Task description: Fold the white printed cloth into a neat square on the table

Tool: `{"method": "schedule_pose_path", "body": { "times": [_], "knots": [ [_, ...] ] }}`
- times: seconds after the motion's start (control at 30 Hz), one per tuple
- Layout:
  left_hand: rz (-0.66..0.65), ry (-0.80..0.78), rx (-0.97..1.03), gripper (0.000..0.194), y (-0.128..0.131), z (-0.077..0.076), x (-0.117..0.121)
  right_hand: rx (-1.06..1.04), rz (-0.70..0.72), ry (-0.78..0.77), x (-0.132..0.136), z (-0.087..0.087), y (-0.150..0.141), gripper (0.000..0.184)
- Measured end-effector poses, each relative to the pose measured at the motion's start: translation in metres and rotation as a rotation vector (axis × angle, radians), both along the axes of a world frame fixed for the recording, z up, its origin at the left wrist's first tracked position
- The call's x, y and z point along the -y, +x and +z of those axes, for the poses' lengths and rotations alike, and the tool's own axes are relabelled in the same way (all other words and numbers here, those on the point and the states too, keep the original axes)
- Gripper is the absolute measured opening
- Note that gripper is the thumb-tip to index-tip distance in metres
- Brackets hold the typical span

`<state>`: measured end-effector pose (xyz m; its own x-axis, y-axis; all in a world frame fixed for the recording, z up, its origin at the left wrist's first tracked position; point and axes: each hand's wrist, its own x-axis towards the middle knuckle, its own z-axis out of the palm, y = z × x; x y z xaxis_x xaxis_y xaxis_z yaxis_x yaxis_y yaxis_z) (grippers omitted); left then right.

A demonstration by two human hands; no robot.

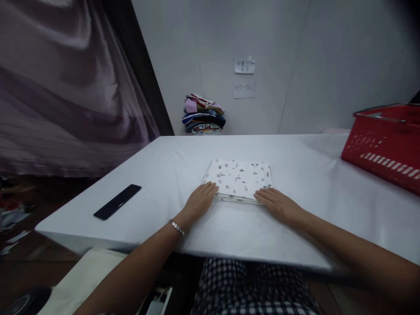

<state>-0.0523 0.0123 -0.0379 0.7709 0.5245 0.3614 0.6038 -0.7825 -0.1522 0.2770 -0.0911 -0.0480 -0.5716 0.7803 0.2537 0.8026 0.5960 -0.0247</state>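
Observation:
A folded white cloth (241, 177) with a small scattered print lies flat on the table, its layered edge toward me. My left hand (202, 197) rests with outstretched fingers on its near left corner. On the near right corner lies my right hand (277, 203), also flat, fingers extended. Neither hand grips the cloth; both touch its top near the front edge. What kind of cloth item it is, the folds do not show.
A white-covered table (157, 175) carries a black phone-like slab (118, 201) at left and a red plastic basket (387, 144) at right. Behind the far edge rises a stack of folded fabrics (204, 116). A pinkish curtain (65, 78) hangs at left.

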Motion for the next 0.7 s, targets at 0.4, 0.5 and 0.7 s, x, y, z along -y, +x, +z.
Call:
{"method": "schedule_pose_path", "body": {
  "times": [0.4, 0.5, 0.7],
  "knots": [
    [-0.085, 0.003, -0.072, 0.041, 0.008, 0.003, 0.026, -0.129, -0.035, 0.028, 0.003, 0.017, 0.029, 0.045],
    [-0.091, -0.009, -0.052, 0.043, 0.011, 0.002, 0.047, -0.14, -0.058, -0.025, 0.014, 0.007, 0.042, 0.047],
    [0.006, -0.182, 0.06, 0.033, 0.031, 0.047, 0.039, -0.167, -0.095, -0.131, 0.023, 0.025, 0.028, 0.049]
  ]
}}
